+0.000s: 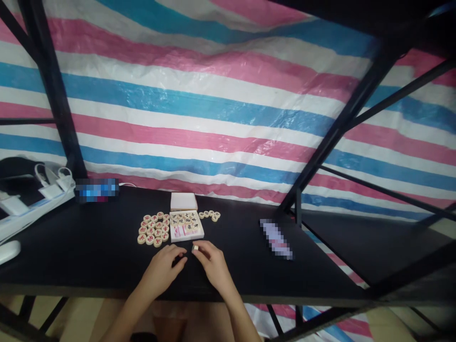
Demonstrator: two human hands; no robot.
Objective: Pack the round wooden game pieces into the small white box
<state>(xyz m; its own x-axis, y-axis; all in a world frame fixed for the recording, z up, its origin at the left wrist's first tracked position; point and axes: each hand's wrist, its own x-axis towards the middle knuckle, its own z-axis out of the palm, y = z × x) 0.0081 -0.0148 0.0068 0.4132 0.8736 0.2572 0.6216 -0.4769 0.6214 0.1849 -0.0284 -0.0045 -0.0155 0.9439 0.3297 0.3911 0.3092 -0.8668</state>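
My right hand (213, 263) pinches a small pale Chinese chess piece (195, 248) between thumb and fingers, just in front of the white box. To its left, my left hand (162, 267) rests low over the table with thumb and fingers curved apart and nothing visible between them. The open box (187, 237) holds several round pieces with black characters (188, 220), and a pink-and-white printed patch shows at its front left. Left of the box, pieces with red characters (150, 232) lie in rows. Several black-marked pieces (211, 214) lie right of the box.
The box's lid (183, 201) leans back behind it. On the black table (235, 280), a blurred-out flat object (276, 239) lies at right. At left are a power strip with chargers (50, 199), a white mouse (10, 251) and another blurred object (97, 190).
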